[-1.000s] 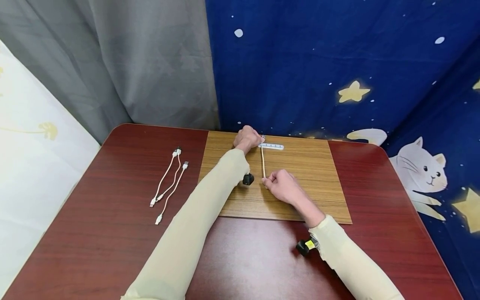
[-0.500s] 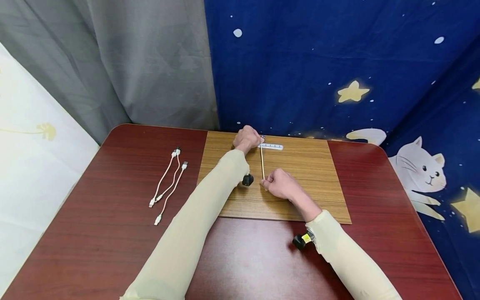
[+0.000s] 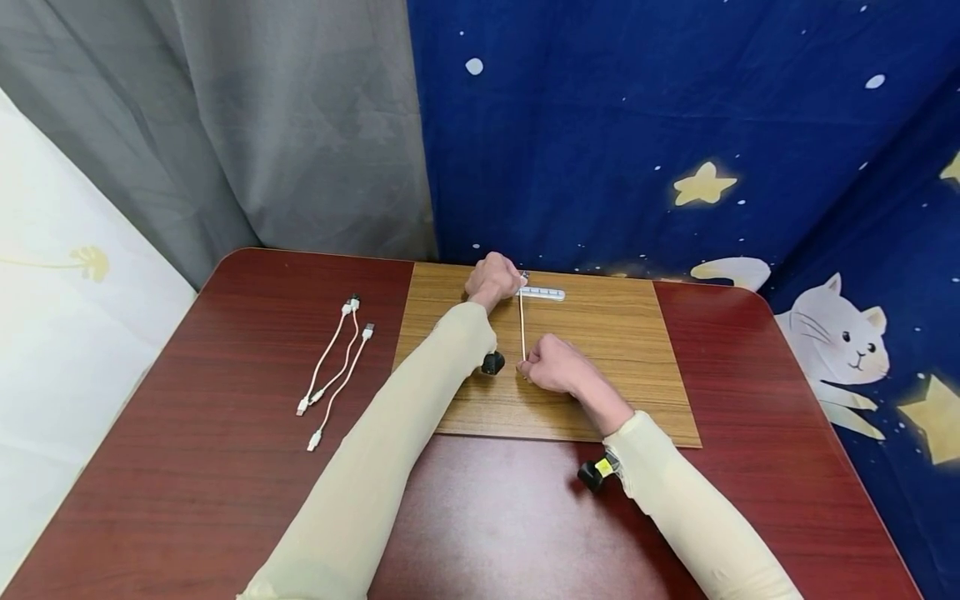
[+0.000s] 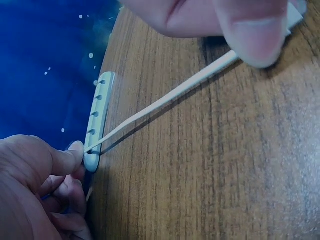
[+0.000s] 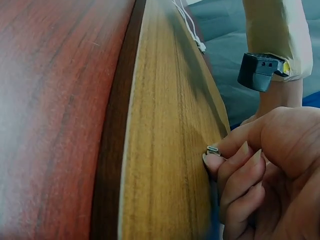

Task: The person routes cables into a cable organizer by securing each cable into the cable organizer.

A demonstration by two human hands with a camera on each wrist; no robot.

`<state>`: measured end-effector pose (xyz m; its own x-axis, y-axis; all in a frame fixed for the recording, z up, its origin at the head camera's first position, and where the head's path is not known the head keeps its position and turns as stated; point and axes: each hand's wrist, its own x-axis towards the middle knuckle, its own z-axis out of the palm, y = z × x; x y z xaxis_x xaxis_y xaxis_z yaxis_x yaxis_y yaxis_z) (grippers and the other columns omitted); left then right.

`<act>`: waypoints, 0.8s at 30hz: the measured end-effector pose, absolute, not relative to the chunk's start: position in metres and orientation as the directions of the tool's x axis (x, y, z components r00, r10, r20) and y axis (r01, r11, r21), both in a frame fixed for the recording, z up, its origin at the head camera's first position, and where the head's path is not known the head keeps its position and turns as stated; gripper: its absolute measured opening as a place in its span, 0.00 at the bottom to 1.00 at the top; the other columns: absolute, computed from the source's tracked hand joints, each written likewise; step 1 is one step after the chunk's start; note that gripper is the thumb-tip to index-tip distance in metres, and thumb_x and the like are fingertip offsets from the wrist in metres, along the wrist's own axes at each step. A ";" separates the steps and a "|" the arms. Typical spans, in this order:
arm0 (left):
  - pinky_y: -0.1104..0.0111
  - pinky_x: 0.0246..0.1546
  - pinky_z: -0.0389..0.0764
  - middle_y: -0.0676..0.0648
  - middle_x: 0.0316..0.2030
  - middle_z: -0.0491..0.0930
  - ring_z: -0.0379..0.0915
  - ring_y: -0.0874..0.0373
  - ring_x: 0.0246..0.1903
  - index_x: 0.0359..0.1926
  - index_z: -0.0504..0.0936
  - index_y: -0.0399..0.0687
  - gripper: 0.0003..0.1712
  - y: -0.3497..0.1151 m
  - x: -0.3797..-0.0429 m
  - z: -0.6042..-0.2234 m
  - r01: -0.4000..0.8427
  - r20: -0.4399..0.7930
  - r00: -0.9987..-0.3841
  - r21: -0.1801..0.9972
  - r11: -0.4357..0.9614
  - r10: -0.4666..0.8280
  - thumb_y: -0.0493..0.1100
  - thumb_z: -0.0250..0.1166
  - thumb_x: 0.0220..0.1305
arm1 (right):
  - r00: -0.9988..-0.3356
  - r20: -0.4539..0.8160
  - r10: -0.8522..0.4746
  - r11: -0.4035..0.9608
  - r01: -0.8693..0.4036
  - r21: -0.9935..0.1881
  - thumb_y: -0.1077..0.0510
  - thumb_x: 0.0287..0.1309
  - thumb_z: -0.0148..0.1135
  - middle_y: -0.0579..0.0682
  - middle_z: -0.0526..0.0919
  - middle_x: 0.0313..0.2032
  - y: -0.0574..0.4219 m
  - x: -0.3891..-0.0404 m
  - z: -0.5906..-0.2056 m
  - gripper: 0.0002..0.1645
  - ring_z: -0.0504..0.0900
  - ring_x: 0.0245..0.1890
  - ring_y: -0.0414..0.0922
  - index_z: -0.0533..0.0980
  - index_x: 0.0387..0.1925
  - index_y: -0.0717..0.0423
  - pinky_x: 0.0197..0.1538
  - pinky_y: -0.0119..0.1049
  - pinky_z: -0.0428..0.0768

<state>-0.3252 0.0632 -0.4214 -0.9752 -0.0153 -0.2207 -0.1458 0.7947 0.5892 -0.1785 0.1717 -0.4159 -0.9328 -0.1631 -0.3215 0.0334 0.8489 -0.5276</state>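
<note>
A short white charging cable (image 3: 522,321) stretches taut over a wooden board (image 3: 615,358) between both hands. At the board's far edge, my left hand (image 3: 492,275) pinches one end beside a pale slotted cable organizer (image 3: 545,293). In the left wrist view, the cable (image 4: 185,86) meets the organizer (image 4: 100,112) at the end slot nearest the left thumb and finger. My right hand (image 3: 553,364) pinches the other end nearer the body. A small metal plug (image 5: 213,149) pokes out between its thumb and finger in the right wrist view.
Several white cables (image 3: 341,375) lie on the red-brown table (image 3: 187,400), left of the board. A grey curtain (image 3: 315,125) and a blue starry curtain (image 3: 600,125) hang behind the table's far edge. Black cameras (image 3: 492,363) sit on both wrists.
My right hand has drawn slightly left and toward the body, pulling the cable straighter. My left hand stays at the organizer.
</note>
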 end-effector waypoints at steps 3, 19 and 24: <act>0.61 0.33 0.72 0.53 0.33 0.81 0.74 0.54 0.33 0.30 0.85 0.56 0.10 0.062 -0.324 -0.421 -0.141 -0.225 -0.974 0.588 0.797 -0.007 0.51 0.69 0.68 | -0.928 -0.335 -0.165 0.858 0.032 -0.512 0.53 0.67 0.65 0.43 0.67 0.15 0.171 -0.180 -0.415 0.25 0.65 0.16 0.40 0.69 0.14 0.49 0.21 0.35 0.63; 0.61 0.36 0.73 0.51 0.35 0.82 0.76 0.53 0.35 0.29 0.85 0.54 0.13 0.060 -0.319 -0.418 -0.143 -0.222 -0.975 0.614 0.776 -0.004 0.54 0.70 0.66 | -0.907 -0.379 -0.183 0.825 0.068 -0.561 0.53 0.70 0.62 0.47 0.72 0.19 0.172 -0.182 -0.410 0.21 0.65 0.18 0.40 0.83 0.20 0.55 0.23 0.35 0.64; 0.59 0.40 0.76 0.51 0.38 0.83 0.77 0.52 0.40 0.30 0.85 0.54 0.14 0.059 -0.319 -0.419 -0.154 -0.219 -0.975 0.605 0.781 -0.023 0.56 0.72 0.65 | -0.903 -0.388 -0.187 0.820 0.074 -0.568 0.53 0.71 0.62 0.48 0.75 0.22 0.169 -0.180 -0.410 0.21 0.66 0.20 0.41 0.83 0.21 0.55 0.25 0.35 0.65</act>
